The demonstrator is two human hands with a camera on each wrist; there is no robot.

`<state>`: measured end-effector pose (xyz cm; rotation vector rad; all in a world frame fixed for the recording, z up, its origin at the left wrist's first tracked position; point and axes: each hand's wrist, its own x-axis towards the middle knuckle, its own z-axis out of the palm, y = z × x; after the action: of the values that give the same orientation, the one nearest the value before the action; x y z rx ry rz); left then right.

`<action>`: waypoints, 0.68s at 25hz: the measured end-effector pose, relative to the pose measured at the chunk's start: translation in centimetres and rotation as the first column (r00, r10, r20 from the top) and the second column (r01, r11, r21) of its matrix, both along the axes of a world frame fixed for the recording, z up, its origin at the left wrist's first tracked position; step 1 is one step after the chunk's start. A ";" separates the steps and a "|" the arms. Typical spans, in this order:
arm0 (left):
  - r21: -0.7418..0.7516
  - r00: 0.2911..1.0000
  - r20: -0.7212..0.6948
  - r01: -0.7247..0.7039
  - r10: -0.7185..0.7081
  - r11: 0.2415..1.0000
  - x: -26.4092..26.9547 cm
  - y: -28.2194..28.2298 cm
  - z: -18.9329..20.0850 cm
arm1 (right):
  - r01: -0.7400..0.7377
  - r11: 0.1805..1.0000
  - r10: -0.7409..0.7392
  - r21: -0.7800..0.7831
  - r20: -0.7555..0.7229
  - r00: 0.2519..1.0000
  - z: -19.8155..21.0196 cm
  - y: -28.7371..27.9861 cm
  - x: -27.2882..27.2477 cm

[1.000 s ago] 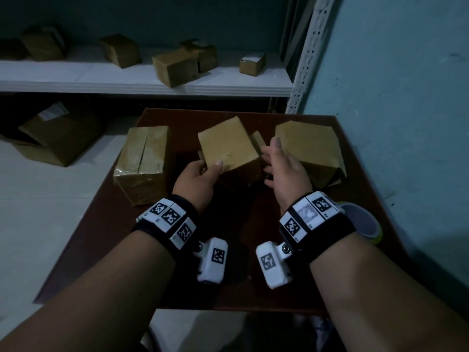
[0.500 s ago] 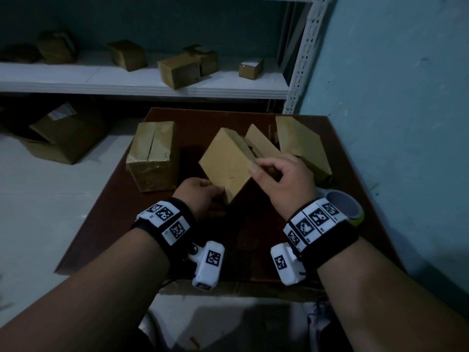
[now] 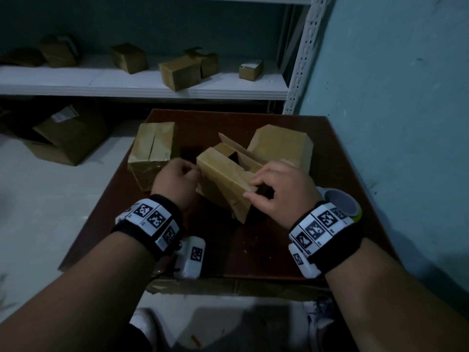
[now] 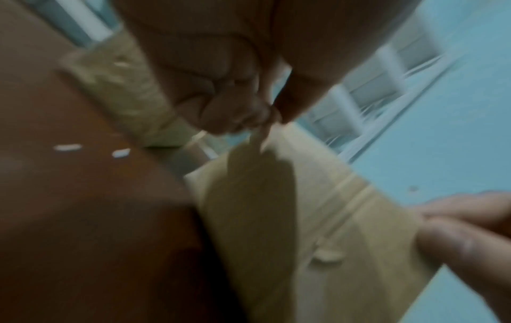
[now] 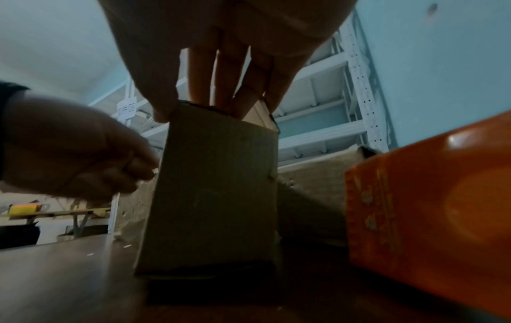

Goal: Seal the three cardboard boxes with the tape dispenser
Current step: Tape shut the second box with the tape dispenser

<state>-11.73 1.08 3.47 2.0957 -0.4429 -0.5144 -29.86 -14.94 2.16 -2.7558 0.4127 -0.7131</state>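
On a dark red table [image 3: 317,237], seen from above, three cardboard boxes sit in a row; every position here is given relative to the middle box [image 3: 225,184]. To its left stands the left box [image 3: 152,146], upright, its top flaps meeting along a seam; glossy film seems to cover its front, but whether the seam is taped cannot be told. The left hand [image 3: 177,179] is just left of the middle box, fingers curled, pinching a thin edge at the box's left corner; the left wrist view is blurred, so whether that edge is a flap or a strip is unclear. The middle box is tilted, its top open, flaps standing up behind a dark opening. The right hand [image 3: 279,194] grips its near right corner, thumb on the outer face, fingers reaching over the rim. Behind and to the right sits the right box [image 3: 281,148], its top corners folded in. Near right, partly hidden by the right wrist, lies the tape dispenser [image 3: 342,205], untouched.

Risks, as a judgement: the middle box rests on an edge, so uneven pull from either hand could tip it or tear the pinched edge. Flaps left standing would leave the seam gapped when taped. Reaching for the dispenser frees one hand, and the flaps may spring open.
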 end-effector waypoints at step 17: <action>-0.148 0.888 0.386 0.326 -0.249 0.934 0.2 -0.4 -2.0 | 0.035 0.998 -0.035 -0.061 0.002 0.999 1.2 -2.4 -2.1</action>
<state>-11.51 0.70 1.43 1.9278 -0.9945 -0.2313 -31.96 -17.37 3.33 -2.8112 0.4475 -0.7471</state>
